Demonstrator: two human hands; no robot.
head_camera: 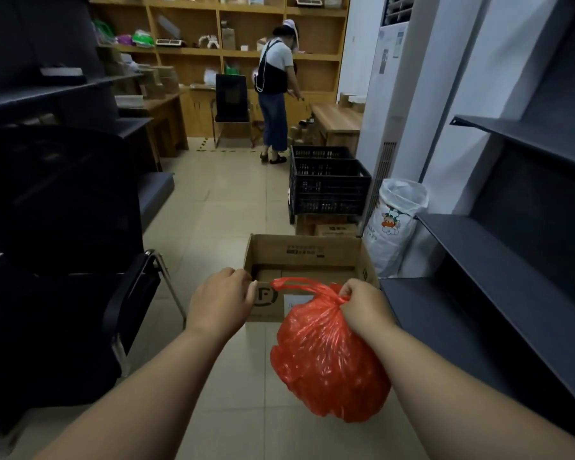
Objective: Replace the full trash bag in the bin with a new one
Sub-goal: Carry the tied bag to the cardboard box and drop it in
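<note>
- The right hand (365, 305) holds the red trash bag (329, 356) by its bunched-up neck, fingers closed tight around it. The bag hangs in the air above the floor (219, 207), just in front of an open cardboard box (307, 257).
- The left hand (223, 300) is curled near the box's edge. I cannot tell if it grips anything.
- The bag looks full and thin. It could tear or slip, and trash would spill on the floor.
- The loose handles (299, 284) stick out. If the neck opens, stuff could fall out.
- No bin shows here, so the new bag still needs to go in.
- The swinging bag could bump the box corner.
</note>
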